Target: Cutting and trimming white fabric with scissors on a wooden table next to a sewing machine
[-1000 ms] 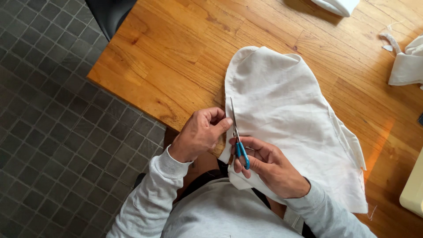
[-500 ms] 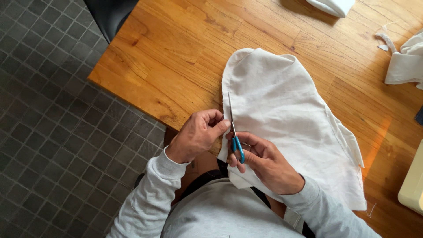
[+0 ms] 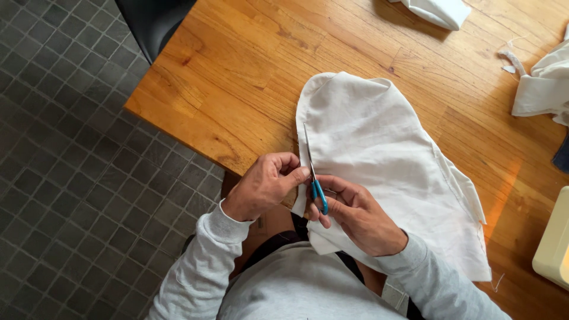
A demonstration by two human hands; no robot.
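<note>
Two hands work the white cloth [image 3: 385,160] at the counter [image 3: 237,77] edge: left hand [image 3: 264,186] pinches its nine-o'clock hem taut, right hand [image 3: 355,216] grips blue-handled scissors [image 3: 314,172], blades running alongside it.

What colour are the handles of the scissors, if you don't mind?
Blue; the scissors in the right hand show best in the head view.

A wooden table [image 3: 237,77] with a warm orange-brown plank top carries everything. A large piece of white cloth [image 3: 385,160] lies flat on it, reaching from the middle over the near edge. At the far edge lies a folded white piece [image 3: 438,10]. At the right lies more bunched white fabric [image 3: 542,86], with a small scrap [image 3: 508,69] beside it. A pale cream object [image 3: 554,243] sits at the near right.
</note>
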